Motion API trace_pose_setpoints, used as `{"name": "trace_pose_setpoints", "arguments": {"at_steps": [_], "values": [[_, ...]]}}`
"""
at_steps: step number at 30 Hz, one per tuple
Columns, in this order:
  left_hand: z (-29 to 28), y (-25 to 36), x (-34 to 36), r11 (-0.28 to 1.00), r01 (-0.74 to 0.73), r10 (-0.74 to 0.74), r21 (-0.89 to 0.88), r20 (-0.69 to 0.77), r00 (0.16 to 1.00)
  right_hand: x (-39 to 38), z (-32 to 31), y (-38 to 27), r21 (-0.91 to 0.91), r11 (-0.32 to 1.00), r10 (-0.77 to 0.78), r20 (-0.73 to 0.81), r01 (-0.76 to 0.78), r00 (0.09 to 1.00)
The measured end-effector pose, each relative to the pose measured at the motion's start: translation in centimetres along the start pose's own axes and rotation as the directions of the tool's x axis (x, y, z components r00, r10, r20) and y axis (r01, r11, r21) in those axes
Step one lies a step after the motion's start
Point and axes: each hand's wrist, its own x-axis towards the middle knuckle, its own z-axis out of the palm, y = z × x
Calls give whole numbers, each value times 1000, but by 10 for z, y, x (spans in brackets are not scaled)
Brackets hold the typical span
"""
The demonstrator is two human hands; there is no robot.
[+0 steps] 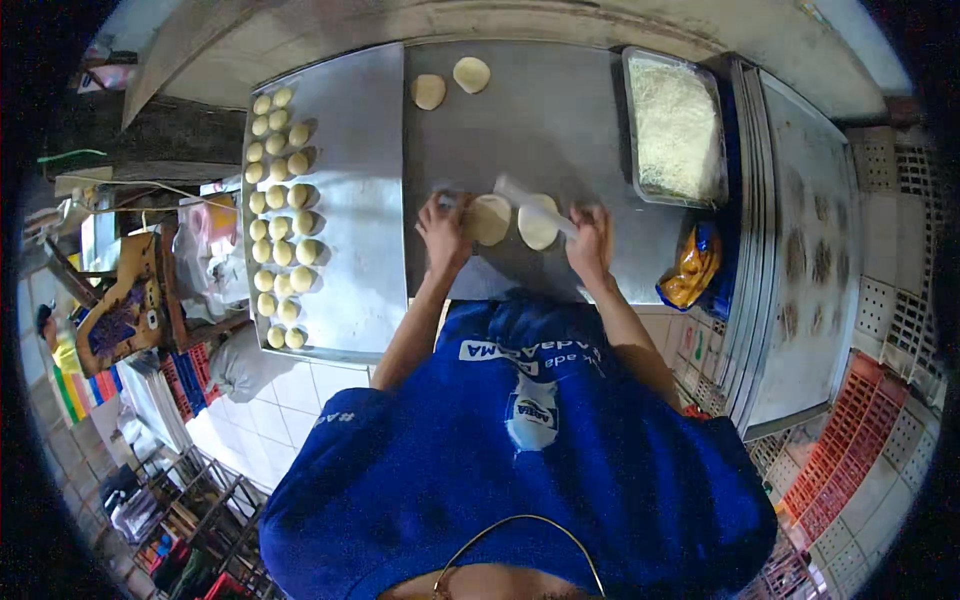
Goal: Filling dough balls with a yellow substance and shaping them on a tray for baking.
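Note:
Two flattened dough rounds lie side by side on the metal worktop (520, 130) before me. My right hand (590, 240) grips a pale, slim rolling pin (541, 208), blurred by motion, that slants across the right dough round (538, 232). Beside the left dough round (490, 220) is my left hand (445, 234), close to its edge. Its fingers are smeared, and a greyish blur at their tips cannot be made out. Farther back rest two more flat rounds, one (429, 92) slightly browner and the other (472, 74) paler.
On the left, a metal tray (360, 200) carries rows of small dough balls (280, 226). A clear tub of pale shreds (677, 130) stands at the back right, with an orange and blue packet (692, 268) nearer me. Stacked metal trays (800, 250) stand beyond them.

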Motion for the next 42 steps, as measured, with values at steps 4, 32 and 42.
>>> {"name": "trace_pose_setpoints", "arguments": {"at_steps": [4,32,42], "values": [[26,-8,23,955,-297,297,-3,56,953,24,9,-31,149,978,-128,-106,143,986],[-104,-285,220,854,362,-152,373,-486,861,95,-1,-73,118,981,157,-17,-154,987],[21,10,61,718,-617,666,-321,64,743,-17,-63,-46,108,915,385,64,-390,921]]}}
